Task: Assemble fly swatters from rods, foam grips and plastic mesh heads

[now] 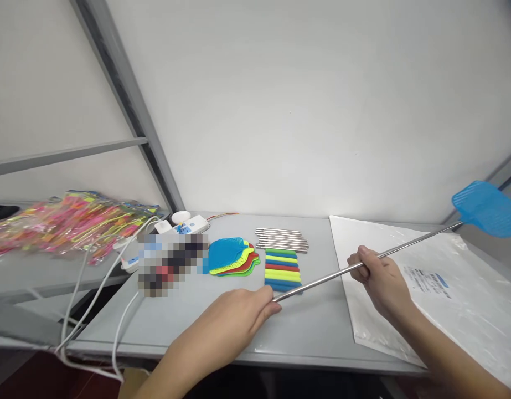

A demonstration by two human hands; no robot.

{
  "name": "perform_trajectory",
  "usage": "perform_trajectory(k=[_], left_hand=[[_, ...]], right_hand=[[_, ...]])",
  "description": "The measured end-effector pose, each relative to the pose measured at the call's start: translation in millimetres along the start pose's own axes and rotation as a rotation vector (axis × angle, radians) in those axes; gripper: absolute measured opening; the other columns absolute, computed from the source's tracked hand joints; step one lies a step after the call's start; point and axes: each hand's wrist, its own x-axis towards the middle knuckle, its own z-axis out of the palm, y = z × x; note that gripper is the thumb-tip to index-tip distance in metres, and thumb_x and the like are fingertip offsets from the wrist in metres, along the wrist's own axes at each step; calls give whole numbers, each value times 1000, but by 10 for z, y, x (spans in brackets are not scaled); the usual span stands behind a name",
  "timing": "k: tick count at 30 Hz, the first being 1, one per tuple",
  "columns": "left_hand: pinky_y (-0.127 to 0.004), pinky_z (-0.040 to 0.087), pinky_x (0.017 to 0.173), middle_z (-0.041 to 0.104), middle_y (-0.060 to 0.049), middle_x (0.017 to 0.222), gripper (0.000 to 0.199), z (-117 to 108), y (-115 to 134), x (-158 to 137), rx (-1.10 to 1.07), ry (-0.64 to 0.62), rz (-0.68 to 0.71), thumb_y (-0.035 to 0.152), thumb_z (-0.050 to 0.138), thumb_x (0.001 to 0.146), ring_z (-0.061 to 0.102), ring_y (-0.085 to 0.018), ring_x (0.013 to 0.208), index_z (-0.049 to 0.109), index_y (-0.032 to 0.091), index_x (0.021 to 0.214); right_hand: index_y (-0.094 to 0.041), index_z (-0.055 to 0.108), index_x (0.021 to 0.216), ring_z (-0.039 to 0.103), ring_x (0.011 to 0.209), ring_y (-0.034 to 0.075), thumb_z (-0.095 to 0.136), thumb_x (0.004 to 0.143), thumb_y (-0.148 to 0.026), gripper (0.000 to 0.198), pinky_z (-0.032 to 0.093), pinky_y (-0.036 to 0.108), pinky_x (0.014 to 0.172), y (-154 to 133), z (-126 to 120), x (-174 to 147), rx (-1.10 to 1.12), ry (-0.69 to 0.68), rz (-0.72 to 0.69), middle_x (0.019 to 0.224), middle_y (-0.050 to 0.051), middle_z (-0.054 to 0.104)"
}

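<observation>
A fly swatter [321, 280] with a long metal rod and a blue paddle head slants up to the right in front of me. My left hand [244, 316] is closed around its lower end, so any grip there is hidden. My right hand [377, 277] pinches the rod near its middle. On the table behind the rod lies a row of coloured handle grips [282, 267] in green, blue, red and yellow. Short metal rods [281, 240] are lined up beyond them. To their left rests a fanned stack of swatter heads [228, 255], blue on top.
A white plastic bag [388, 244] with a printed label covers the table's right side. Power strips [192, 224] and white cables [99, 288] are at the left, beside a blurred-out item [170, 269]. Packaged colourful goods [76, 221] lie farther left.
</observation>
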Motion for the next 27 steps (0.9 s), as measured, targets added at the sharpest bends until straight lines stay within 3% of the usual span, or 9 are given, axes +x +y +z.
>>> perform_trajectory(k=[3,6,9,13,16,19,27], left_hand=[[-28,24,56,60,-1,72,36,103,87,-138,39,78,-29,46,29,100,57,-20,65,50,23,82],[-28,24,55,63,-2,72,36,215,237,-248,42,125,-35,45,30,101,60,-21,65,49,23,81],[-28,24,54,64,-3,72,36,303,344,-368,52,131,-54,46,29,101,62,-21,65,48,23,81],[-27,27,55,64,-3,72,33,351,274,-581,73,115,-88,44,33,101,63,-22,68,50,22,83],[-27,29,56,63,-2,70,32,374,137,-738,135,129,-121,42,33,101,63,-22,67,50,22,83],[-27,28,55,63,-1,71,32,406,60,-819,181,134,-111,42,31,101,62,-22,65,50,22,84],[-28,27,55,66,-1,74,34,493,166,-760,258,210,-98,40,29,102,64,-21,68,48,23,81]], right_hand=[[-23,36,57,28,51,13,48,89,-59,50,26,30,49,-7,205,-245,113,70,26,53,-3,30],[-22,44,63,28,50,12,50,88,-60,46,22,28,47,-41,465,-520,114,-70,124,53,-4,33],[-21,38,56,30,52,12,46,91,-58,51,25,29,50,-87,601,-713,29,-212,138,53,-4,32],[-22,33,52,29,53,12,45,92,-56,54,25,30,53,-93,445,-683,-54,-124,143,53,-3,31],[-23,29,53,21,51,12,47,92,-52,52,19,31,51,-63,221,-555,40,15,183,52,-5,23],[-22,31,53,22,53,12,50,92,-49,51,19,31,52,-58,77,-498,107,20,133,53,-5,24],[-23,33,55,25,50,11,52,89,-55,50,19,30,48,-56,271,-704,185,-62,117,53,-5,28]])
